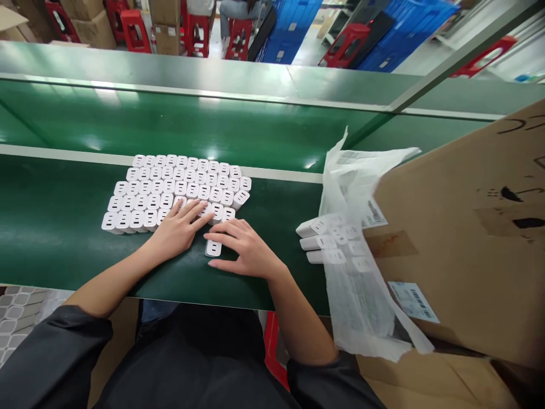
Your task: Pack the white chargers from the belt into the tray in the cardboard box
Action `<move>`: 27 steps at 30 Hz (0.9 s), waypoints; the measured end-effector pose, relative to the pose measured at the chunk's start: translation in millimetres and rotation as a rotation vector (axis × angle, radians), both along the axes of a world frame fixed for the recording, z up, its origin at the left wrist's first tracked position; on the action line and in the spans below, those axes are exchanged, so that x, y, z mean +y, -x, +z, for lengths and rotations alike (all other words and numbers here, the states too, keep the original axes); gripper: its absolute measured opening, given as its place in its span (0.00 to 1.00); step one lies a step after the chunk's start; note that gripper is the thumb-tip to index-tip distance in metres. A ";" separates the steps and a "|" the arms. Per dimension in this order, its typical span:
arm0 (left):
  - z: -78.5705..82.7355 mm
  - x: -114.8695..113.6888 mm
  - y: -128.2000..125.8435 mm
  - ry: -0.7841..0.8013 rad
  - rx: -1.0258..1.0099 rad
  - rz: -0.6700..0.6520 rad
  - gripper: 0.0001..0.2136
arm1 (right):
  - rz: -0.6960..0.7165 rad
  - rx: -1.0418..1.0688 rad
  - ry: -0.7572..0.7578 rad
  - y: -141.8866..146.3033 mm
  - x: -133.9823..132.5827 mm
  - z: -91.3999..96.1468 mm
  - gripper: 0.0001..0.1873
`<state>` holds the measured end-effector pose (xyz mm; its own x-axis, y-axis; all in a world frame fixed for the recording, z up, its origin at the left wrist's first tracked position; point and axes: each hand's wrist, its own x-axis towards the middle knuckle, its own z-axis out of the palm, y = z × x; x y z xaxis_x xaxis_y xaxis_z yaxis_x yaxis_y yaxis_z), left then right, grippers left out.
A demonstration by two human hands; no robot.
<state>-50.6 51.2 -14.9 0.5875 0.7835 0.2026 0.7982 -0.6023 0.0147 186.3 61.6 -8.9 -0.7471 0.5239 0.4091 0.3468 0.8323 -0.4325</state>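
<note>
Cardboard box [468, 238]: well right of the adapter block [170, 182], more adapters in its plastic bag [361, 295].
Adapter block: rows mostly filled, I judge; near-right corner unfinished.
Left hand [176, 230]: flat on that corner, fingers slightly spread.
Right hand [247, 250]: fingers loosely extended, touching the loose adapter [213, 248].
Loose adapter: just off the corner, face up, long axis toward the block.

- A block of small white plastic adapter pieces [174, 190] stands in tight rows on the dark green work surface [55, 238].
- The left hand [176, 227] lies flat, fingers spread, on the block's near right corner.
- The right hand [242, 250] rests just beside it, fingertips touching a single white piece [213, 248] that lies apart from the rows.
- To the right, a crumpled clear plastic bag [357, 272] holding more white pieces drapes over a large brown cardboard box [468, 238].
</note>
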 end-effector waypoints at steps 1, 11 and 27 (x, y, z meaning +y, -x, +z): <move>-0.5 -1.8 -1.6 -0.004 0.010 0.003 0.24 | 0.022 -0.048 -0.002 1.3 -1.8 -0.5 0.23; 7.0 -16.8 -12.1 -0.068 -0.005 0.112 0.22 | -0.012 -0.075 0.086 -19.5 4.2 10.0 0.13; -2.4 -9.7 -9.2 -0.071 -0.034 0.101 0.22 | -0.315 -0.132 0.137 -36.7 18.4 0.9 0.25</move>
